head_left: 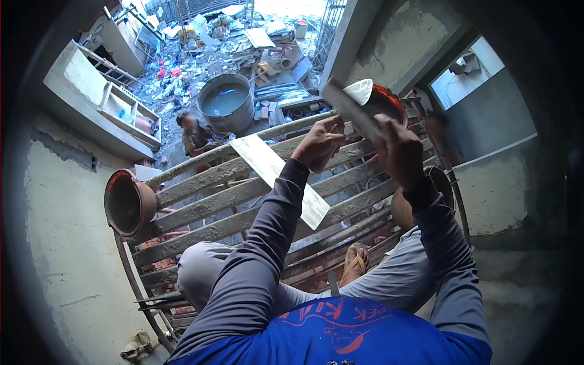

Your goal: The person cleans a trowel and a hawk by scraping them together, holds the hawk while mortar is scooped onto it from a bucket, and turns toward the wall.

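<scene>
My left hand [320,143] is closed around a short brown piece [323,160] that looks like a wooden handle. Right beside it, a long white board [281,180] lies slanted over the slats; whether the handle belongs to it I cannot tell. My right hand [398,149] grips a long flat grey tool [351,109], seen nearly edge-on and tilted up to the left. Behind that tool, a red-rimmed bucket [395,102] stands at the platform's far edge, with a white pointed piece [360,91] at its mouth.
I sit cross-legged on a slatted bamboo platform [201,193] with open gaps. Another bucket [129,204] is at its left end, one more [403,210] by my right knee. Below are a person [196,135], a large water tub [225,103] and rubble [201,48].
</scene>
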Motion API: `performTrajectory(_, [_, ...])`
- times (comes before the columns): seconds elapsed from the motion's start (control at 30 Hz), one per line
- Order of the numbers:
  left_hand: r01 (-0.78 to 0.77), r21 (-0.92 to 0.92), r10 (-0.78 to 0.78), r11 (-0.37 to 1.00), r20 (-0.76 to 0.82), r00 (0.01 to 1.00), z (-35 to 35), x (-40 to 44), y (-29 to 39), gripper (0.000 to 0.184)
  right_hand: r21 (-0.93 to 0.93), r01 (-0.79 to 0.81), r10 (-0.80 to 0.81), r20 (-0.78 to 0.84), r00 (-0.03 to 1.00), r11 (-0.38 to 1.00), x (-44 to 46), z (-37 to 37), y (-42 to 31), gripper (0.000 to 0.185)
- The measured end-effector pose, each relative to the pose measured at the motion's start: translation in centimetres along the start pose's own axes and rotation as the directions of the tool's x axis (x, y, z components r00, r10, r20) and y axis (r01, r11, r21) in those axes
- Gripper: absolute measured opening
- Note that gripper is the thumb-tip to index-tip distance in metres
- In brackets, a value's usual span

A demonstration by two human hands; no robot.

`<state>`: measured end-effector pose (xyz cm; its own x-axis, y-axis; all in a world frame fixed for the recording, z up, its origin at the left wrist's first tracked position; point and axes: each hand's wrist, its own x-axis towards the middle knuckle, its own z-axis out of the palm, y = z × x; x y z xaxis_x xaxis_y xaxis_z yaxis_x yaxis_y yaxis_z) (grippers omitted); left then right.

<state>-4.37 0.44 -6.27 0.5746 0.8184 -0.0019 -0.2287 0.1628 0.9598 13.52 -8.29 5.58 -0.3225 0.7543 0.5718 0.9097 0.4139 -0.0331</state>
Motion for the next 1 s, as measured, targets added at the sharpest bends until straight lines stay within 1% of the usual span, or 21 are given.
performTrajectory(0.03, [0.012, 0.064, -0.011, 0.998, -0.020, 1.000, 0.0, 0.3, -0.2, 0.048, -0.014, -0.023, 0.024, 0.064, 0.998, 1.000, -0.5, 0.7, 0.3, 0.032])
performTrajectory(0.07, [0.011, 0.110, -0.005, 0.994, -0.052, 0.999, 0.0, 0.4, -0.4, 0.046, -0.026, -0.048, 0.051, 0.128, 0.990, 0.999, -0.8, 1.1, 0.4, 0.031])
performTrajectory(0.1, [0.011, 0.153, 0.003, 0.988, -0.088, 0.996, 0.0, 0.6, -0.8, 0.044, -0.042, -0.036, 0.042, 0.129, 0.991, 0.998, -0.5, 0.7, 0.1, 0.031])
performTrajectory(0.13, [0.014, 0.191, 0.010, 0.982, -0.126, 0.992, 0.1, 0.6, -1.4, 0.042, -0.025, -0.032, 0.034, 0.066, 0.997, 0.999, -0.1, 0.2, -0.2, 0.032])
performTrajectory(0.17, [-0.013, 0.243, 0.061, 0.970, -0.191, 0.980, -0.2, 1.2, -2.6, 0.036, -0.008, -0.027, 0.027, 0.004, 1.000, 1.000, 0.3, -0.4, -0.6, 0.032])
performTrajectory(0.23, [0.001, 0.375, 0.097, 0.927, -0.243, 0.965, -0.1, 1.3, -2.3, 0.035, 0.052, -0.040, 0.045, -0.111, 0.993, 0.998, 0.4, -0.5, -0.9, 0.033])
performTrajectory(0.27, [0.007, 0.443, 0.122, 0.897, -0.261, 0.958, 0.0, 1.3, -2.0, 0.035, 0.022, -0.044, 0.045, -0.074, 0.996, 0.999, 0.2, -0.3, -0.9, 0.032])
performTrajectory(0.33, [0.028, 0.469, 0.135, 0.883, -0.309, 0.941, 0.1, 1.6, -2.2, 0.035, -0.041, -0.051, 0.051, -0.013, 0.999, 0.998, -0.3, 0.4, -0.8, 0.030])
performTrajectory(0.37, [0.040, 0.502, 0.153, 0.864, -0.338, 0.929, 0.1, 1.7, -2.4, 0.035, -0.034, -0.014, 0.016, 0.064, 0.998, 0.999, -0.4, 0.8, -0.7, 0.029])
performTrajectory(0.4, [0.056, 0.534, 0.171, 0.843, -0.366, 0.915, 0.0, 1.8, -2.7, 0.034, -0.033, -0.027, 0.030, 0.078, 0.997, 0.999, -0.5, 1.1, -0.6, 0.029])
performTrajectory(0.47, [0.067, 0.557, 0.189, 0.828, -0.389, 0.901, -0.3, 2.0, -3.4, 0.033, -0.024, -0.049, 0.052, 0.108, 0.993, 0.998, -0.7, 1.6, -0.5, 0.028])
performTrajectory(0.53, [0.088, 0.583, 0.228, 0.808, -0.447, 0.865, 0.5, 1.5, -3.3, 0.033, 0.024, -0.079, 0.077, 0.046, 0.996, 0.997, 0.2, 0.4, -1.5, 0.029])
performTrajectory(0.57, [0.144, 0.555, 0.144, 0.819, -0.442, 0.885, 0.5, 1.4, -2.8, 0.039, 0.048, -0.099, 0.098, 0.019, 0.995, 0.994, 0.3, 0.0, -2.0, 0.029])
performTrajectory(0.67, [0.159, 0.523, 0.074, 0.837, -0.397, 0.915, 0.4, 1.4, -1.5, 0.046, 0.048, -0.082, 0.083, -0.023, 0.996, 0.995, 0.1, 0.4, -1.8, 0.030])
performTrajectory(0.7, [0.037, 0.556, 0.237, 0.830, -0.413, 0.880, 0.6, 1.5, -1.9, 0.048, -0.002, -0.040, 0.040, 0.061, 0.997, 0.999, 0.1, 1.0, -1.5, 0.031])
performTrajectory(0.8, [0.064, 0.556, 0.218, 0.829, -0.426, 0.878, 0.4, 1.5, -2.6, 0.048, 0.022, -0.029, 0.028, 0.056, 0.998, 0.999, -0.3, 1.4, -1.6, 0.032])
performTrajectory(0.83, [0.025, 0.635, 0.333, 0.772, -0.437, 0.836, 0.5, 1.4, -2.8, 0.057, 0.037, -0.055, 0.054, 0.023, 0.998, 0.998, -0.1, 1.2, -1.9, 0.032])
performTrajectory(0.9, [0.075, 0.605, 0.259, 0.793, -0.445, 0.857, 0.6, 0.9, -2.2, 0.058, 0.062, -0.105, 0.108, -0.039, 0.993, 0.992, 0.4, 0.0, -2.2, 0.032])
performTrajectory(0.93, [0.093, 0.592, 0.227, 0.800, -0.443, 0.867, 0.7, 0.8, -1.6, 0.059, 0.047, -0.099, 0.100, -0.032, 0.994, 0.994, 0.4, 0.1, -2.1, 0.032])
performTrajectory(0.97, [0.061, 0.570, 0.240, 0.819, -0.437, 0.867, 0.6, 1.1, -2.0, 0.058, 0.031, -0.094, 0.095, -0.030, 0.995, 0.995, 0.3, 0.3, -1.9, 0.031])
performTrajectory(1.0, [0.065, 0.589, 0.254, 0.805, -0.443, 0.860, 0.8, 1.1, -1.9, 0.058, 0.012, -0.090, 0.090, -0.032, 0.995, 0.996, 0.2, 0.5, -1.6, 0.031])
